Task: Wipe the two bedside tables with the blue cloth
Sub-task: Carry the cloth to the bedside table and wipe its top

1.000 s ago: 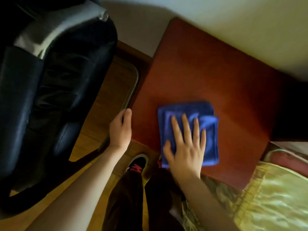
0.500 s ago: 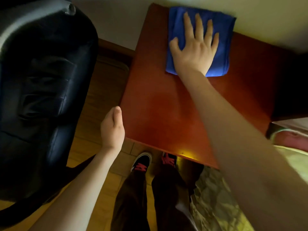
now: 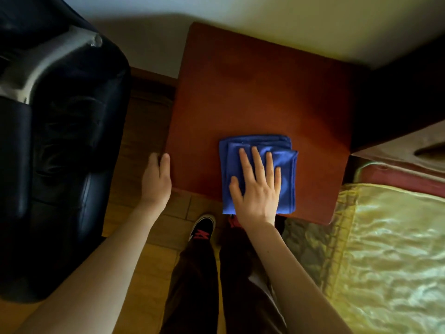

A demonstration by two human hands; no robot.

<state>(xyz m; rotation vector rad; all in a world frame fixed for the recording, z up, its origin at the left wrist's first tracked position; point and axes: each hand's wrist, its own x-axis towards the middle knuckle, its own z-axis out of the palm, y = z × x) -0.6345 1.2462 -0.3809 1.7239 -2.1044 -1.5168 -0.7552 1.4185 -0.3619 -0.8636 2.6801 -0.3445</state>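
A folded blue cloth (image 3: pixel 284 150) lies on the near part of a reddish-brown bedside table (image 3: pixel 252 92), its lower edge at the table's front edge. My right hand (image 3: pixel 258 186) presses flat on the cloth with straight, spread fingers. My left hand (image 3: pixel 156 179) rests against the table's front left corner, fingers relaxed, holding nothing. Only one bedside table is in view.
A dark leather armchair (image 3: pixel 55 141) stands close on the left, with a strip of wooden floor (image 3: pixel 144 131) between it and the table. A bed with a shiny yellow cover (image 3: pixel 390 249) lies on the right. The wall runs behind the table. My legs and shoes are below.
My right hand slid the cloth to the table's far edge by the wall, then pulled it back to the near edge. My left hand stayed at the table's left corner.
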